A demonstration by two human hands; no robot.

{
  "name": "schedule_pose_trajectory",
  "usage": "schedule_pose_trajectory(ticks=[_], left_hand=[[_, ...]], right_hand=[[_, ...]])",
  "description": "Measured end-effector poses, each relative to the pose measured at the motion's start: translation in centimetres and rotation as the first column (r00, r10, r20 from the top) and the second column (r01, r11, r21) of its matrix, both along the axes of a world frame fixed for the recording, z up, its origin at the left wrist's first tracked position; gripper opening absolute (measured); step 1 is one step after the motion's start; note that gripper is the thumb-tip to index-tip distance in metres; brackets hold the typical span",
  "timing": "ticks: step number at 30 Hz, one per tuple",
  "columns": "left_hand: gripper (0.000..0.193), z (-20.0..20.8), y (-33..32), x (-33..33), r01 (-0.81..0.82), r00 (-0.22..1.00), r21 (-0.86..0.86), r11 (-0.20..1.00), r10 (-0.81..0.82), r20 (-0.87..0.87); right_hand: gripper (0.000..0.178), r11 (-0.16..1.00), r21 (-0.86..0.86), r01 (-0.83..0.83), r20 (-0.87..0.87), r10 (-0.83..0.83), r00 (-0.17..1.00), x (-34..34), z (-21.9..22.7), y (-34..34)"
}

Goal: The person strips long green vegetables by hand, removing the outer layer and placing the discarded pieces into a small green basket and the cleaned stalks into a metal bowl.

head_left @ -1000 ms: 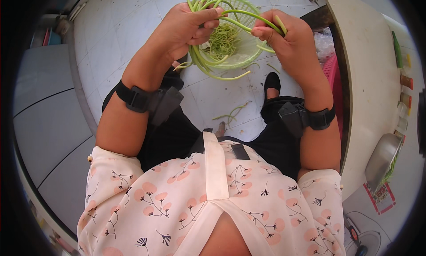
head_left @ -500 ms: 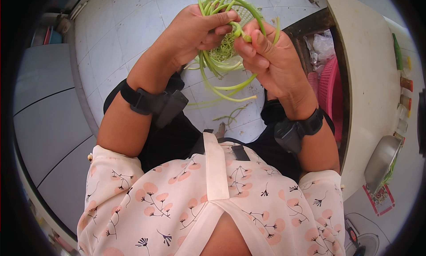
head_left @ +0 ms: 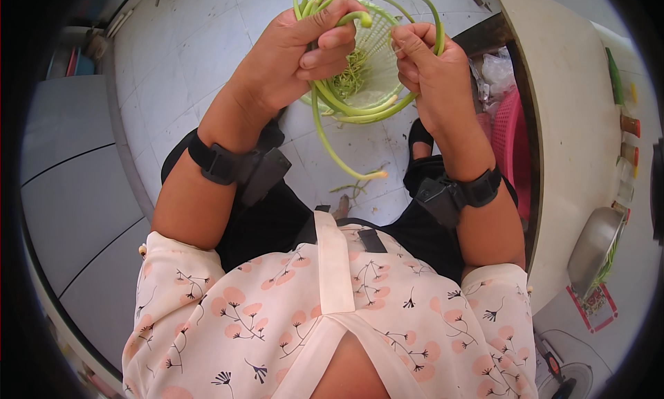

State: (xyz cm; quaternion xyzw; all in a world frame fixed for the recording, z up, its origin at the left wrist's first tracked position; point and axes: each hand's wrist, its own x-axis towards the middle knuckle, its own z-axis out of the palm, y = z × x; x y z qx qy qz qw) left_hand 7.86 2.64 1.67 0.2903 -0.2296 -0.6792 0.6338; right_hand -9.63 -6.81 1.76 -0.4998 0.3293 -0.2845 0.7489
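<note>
Several long green garlic scapes (head_left: 320,133) curl in a loop between my hands. My left hand (head_left: 299,52) is closed around the bunch, with one cut end poking out past the thumb. My right hand (head_left: 430,66) is pinched, thumb against fingers, a curved scape running through it; whatever lies at its fingertips is too small to make out. Below the hands a light green plastic basket (head_left: 382,32) stands on the floor, partly hidden by the scapes and my left hand. Short green pieces (head_left: 353,74) lie inside it.
Loose green scraps (head_left: 356,189) lie on the tiled floor (head_left: 187,60) between my feet. To the right, a pale counter (head_left: 553,122) bears a metal bowl (head_left: 591,250) and several small jars. Under it stands a pink basket (head_left: 512,133). Grey cabinets (head_left: 69,122) line the left.
My hands have moved apart, the right going right and the left slightly left. The cut end once between them now shows only at my left hand. More of the green basket is visible.
</note>
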Motion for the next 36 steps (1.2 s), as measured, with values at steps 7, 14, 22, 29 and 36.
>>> schedule_pose_trajectory(ticks=[7,14,22,29,36], left_hand=[[0.017,-2.0,-0.6,3.3,-0.293,0.946,-0.014,0.956,0.288,-0.148],[0.017,-0.9,-0.2,2.3,-0.571,0.800,0.033,0.820,0.548,0.244],[0.016,0.0,-0.4,-1.9,-0.465,0.739,-0.083,0.881,0.438,0.512],[0.016,0.1,-0.7,-2.5,-0.364,0.789,-0.079,0.928,0.352,0.503],[0.021,-0.4,-1.0,-2.4,-0.192,0.711,-0.126,0.973,0.226,0.666]], right_hand=[[0.011,0.990,-0.091,0.103,0.027,-0.101,0.995,0.0,0.4,-0.6],[0.015,0.714,-0.662,0.228,-0.026,-0.326,0.945,1.3,-0.4,-2.5],[0.022,0.983,-0.170,-0.065,-0.020,0.063,0.998,2.9,0.8,0.7],[0.015,0.987,0.158,0.011,0.195,-0.043,0.980,2.9,1.1,0.2],[0.024,0.995,0.102,-0.003,0.332,-0.031,0.943,0.4,1.7,-1.8]])
